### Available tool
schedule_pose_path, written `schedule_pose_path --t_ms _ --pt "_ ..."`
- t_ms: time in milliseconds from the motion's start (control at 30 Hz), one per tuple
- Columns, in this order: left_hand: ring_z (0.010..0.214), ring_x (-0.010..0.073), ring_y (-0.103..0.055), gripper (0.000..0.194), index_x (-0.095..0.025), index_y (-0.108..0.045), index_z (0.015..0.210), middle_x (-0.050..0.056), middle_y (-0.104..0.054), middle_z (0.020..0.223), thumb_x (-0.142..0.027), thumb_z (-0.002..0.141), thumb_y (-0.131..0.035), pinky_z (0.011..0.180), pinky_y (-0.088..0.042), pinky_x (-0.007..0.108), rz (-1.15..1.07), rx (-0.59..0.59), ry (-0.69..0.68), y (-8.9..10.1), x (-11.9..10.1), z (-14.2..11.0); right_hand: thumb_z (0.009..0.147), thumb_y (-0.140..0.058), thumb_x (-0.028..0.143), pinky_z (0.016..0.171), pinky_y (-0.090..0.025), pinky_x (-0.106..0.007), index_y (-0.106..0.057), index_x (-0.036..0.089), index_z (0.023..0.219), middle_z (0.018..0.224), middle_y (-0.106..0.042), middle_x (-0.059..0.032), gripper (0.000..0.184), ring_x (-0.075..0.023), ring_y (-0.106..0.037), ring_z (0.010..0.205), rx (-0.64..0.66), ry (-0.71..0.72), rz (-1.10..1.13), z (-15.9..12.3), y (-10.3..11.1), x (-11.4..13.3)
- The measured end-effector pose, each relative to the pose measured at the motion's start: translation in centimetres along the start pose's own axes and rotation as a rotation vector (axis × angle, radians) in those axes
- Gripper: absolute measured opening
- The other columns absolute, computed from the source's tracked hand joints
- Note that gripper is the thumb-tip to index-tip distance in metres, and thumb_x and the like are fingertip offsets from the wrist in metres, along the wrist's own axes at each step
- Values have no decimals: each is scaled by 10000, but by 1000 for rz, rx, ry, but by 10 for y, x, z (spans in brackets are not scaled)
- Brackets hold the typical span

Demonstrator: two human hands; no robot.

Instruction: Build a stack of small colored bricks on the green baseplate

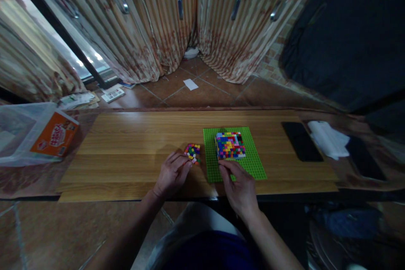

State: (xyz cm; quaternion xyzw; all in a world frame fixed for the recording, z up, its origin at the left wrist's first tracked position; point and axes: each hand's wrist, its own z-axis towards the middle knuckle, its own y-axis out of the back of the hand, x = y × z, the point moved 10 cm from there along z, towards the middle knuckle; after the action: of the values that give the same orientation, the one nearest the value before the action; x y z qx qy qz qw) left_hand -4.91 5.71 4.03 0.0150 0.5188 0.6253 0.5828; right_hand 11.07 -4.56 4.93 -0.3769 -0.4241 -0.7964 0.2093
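Observation:
A green studded baseplate [256, 166] lies on the wooden board, bearing a block [230, 145] built of small bricks in many colours. My right hand [239, 183] is over the plate's near part, thumb and forefinger pinched together at the block's near left corner. Whatever sits between those fingertips is too small to make out. Left of the plate is a small pile of loose coloured bricks [192, 152]. My left hand [173, 172] rests at the pile's near left side, its fingers drawn together by the bricks; their tips are partly hidden by the pile and too small to read.
A clear plastic bin [25, 124] with an orange packet [55, 135] stands at the left. On the right lie a dark phone-like slab [302, 141], a folded white cloth [327, 138] and another dark slab [365, 158]. Spoon-like utensils [180, 0] hang overhead.

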Motion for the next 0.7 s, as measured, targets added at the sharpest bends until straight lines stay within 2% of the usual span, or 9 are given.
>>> schedule_pose_path --t_ms 133,233,333,467,700 --pt "820 165 -642 159 -190 -648 818 50 -704 846 -181 918 -525 768 -509 310 -17 6 4 -2 1 1 916 -558 311 752 -556 -312 -700 208 969 931 -721 -52 183 -168 -679 821 -149 -96 -89 8 42 -26" --pt "801 165 -640 151 -191 -647 828 48 -702 837 -191 918 -526 756 -510 307 -15 6 1 -2 3 1 906 -565 336 729 -547 -318 -704 199 930 931 -696 -61 197 -173 -660 834 -216 -123 -90 16 56 -40" --pt "800 167 -634 153 -191 -647 833 46 -700 831 -195 922 -522 756 -506 307 -5 19 3 -4 5 1 894 -573 341 735 -537 -326 -715 209 907 993 -647 -71 194 -182 -633 913 -228 -142 -63 20 56 -50" --pt "790 168 -630 190 -193 -644 804 45 -693 811 -211 935 -507 759 -498 312 10 47 3 -7 5 1 872 -602 345 818 -525 -376 -734 234 911 1085 -591 -78 177 -196 -597 1001 -185 -175 -23 22 48 -62" --pt "772 168 -635 221 -193 -647 780 45 -693 795 -237 940 -501 755 -497 316 14 47 15 -7 6 2 833 -650 355 901 -490 -422 -751 248 862 1120 -578 -71 150 -211 -577 1063 -146 -211 105 27 41 -74"
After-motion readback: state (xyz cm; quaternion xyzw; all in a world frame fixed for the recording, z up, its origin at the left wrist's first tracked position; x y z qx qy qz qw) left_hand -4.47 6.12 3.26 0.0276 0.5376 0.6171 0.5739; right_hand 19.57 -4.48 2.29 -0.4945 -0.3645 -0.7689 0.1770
